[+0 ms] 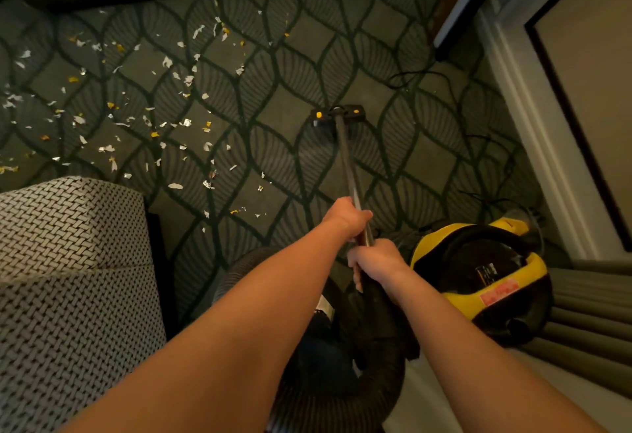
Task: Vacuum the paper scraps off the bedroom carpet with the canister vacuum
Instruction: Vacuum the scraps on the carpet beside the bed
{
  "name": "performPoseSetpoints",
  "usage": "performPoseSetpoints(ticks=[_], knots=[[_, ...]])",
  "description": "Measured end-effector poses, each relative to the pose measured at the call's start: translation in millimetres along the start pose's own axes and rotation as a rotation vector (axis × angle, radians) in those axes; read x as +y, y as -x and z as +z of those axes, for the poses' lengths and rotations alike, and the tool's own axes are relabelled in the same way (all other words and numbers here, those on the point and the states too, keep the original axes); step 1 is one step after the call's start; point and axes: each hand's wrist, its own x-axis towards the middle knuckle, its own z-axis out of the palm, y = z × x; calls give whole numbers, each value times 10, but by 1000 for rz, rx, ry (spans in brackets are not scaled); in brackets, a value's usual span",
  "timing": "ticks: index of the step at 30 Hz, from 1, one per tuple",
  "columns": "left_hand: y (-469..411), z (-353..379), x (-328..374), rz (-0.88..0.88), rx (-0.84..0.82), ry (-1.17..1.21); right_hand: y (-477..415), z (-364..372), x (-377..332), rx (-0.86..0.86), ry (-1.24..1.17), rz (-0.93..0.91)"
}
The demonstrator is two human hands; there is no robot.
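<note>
Now, left hand (347,215) ahead of right hand (376,260), both gripping the wand (347,162), paper scraps (136,107) lie forward-left of them.

The leaf-patterned carpet (301,39) carried white and yellow paper scraps (136,107) across its left side, the vacuum's floor nozzle (337,114), the yellow canister (461,299) and a black cord (410,74).

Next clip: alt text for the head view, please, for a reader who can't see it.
Two hands grip a vacuum wand, the left hand ahead of the right hand, its floor head on leaf-patterned carpet. White and yellow paper scraps litter the carpet to the left of it. A yellow and black canister vacuum sits at the right.
</note>
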Motion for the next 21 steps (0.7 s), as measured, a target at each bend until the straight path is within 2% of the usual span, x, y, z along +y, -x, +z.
performPoseSetpoints(ticks=[5,10,16,21], knots=[[-212,166,246,52,-59,-132,-116,-169,-100,47,-109,30],[-431,317,402,0,-120,-241,-326,-348,-168,46,-146,98],[-623,213,542,-126,-348,-281,-504,-452,-290,-3,-64,209],[-795,-122,769,-149,-489,-466,-480,-328,-487,-40,-92,335]])
